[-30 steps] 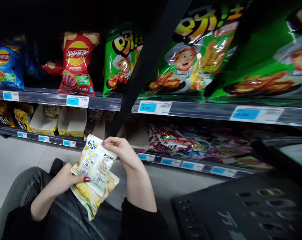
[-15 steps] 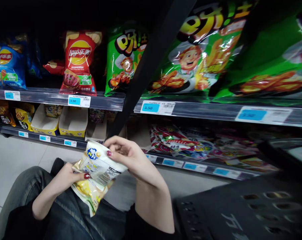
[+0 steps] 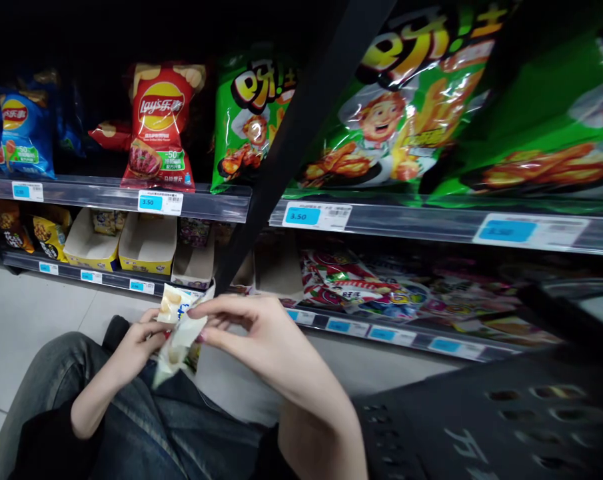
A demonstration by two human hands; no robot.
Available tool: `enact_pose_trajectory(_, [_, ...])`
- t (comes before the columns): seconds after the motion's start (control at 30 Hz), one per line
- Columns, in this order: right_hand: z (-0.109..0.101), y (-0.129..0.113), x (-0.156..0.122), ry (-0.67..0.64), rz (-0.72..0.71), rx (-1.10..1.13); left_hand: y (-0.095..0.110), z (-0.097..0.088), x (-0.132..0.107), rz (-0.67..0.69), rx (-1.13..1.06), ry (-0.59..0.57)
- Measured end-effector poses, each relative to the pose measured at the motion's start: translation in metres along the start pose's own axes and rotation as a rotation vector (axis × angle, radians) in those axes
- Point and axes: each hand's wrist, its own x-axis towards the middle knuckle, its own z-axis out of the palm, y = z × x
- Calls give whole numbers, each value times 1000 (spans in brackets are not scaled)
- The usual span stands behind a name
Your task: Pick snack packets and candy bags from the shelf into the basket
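Note:
Above my lap, a small cream-and-white snack bag (image 3: pixel 174 352) is turned edge-on, its surface blurred by motion. My left hand (image 3: pixel 144 341) grips its left side, with the fingertips partly hidden behind the bag. On the opposite side, my right hand (image 3: pixel 246 323) pinches the bag's edge between thumb and fingers. Behind the hands, yellow-and-white cardboard display boxes (image 3: pixel 146 265) sit on the low shelf, one holding a few small packets at its back.
A red chip bag (image 3: pixel 162 127), blue chip bags (image 3: pixel 27 133) and large green snack bags (image 3: pixel 381 127) fill the upper shelf. A dark slanting post (image 3: pixel 286 133) divides the shelving. Red-and-white packets (image 3: pixel 346 283) lie lower right. A black plastic basket (image 3: pixel 446 413) stands close at my right.
The bag has turned from showing its printed back broadly to nearly edge-on. My right hand has shifted its hold and tilted, while my left hand has moved slightly and now curls more.

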Motion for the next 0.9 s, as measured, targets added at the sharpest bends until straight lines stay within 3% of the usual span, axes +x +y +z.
enact_pose_trajectory(0.13, [9,5,11,339,-175,-565,1,2,-5,-36,-307,-133])
enact_pose_trajectory(0.23, [9,13,17,378,-166,-692,2,3,-6,52,-292,-228])
enact_pose_trajectory(0.3, [8,18,19,368,-120,-624,2,4,-4,65,-109,-223])
enact_pose_trajectory(0.37, [6,21,20,355,-58,-488,0,6,-2,-8,-20,-166])
enact_pose_trajectory(0.5, [2,30,22,320,87,-209,-1,8,-2,-119,-122,-97])
enact_pose_trajectory(0.73, [-4,59,29,253,344,205,14,9,-10,-94,-180,-233])
enact_pose_trajectory(0.9, [-2,75,34,209,413,452,16,9,-12,-114,-178,-239])
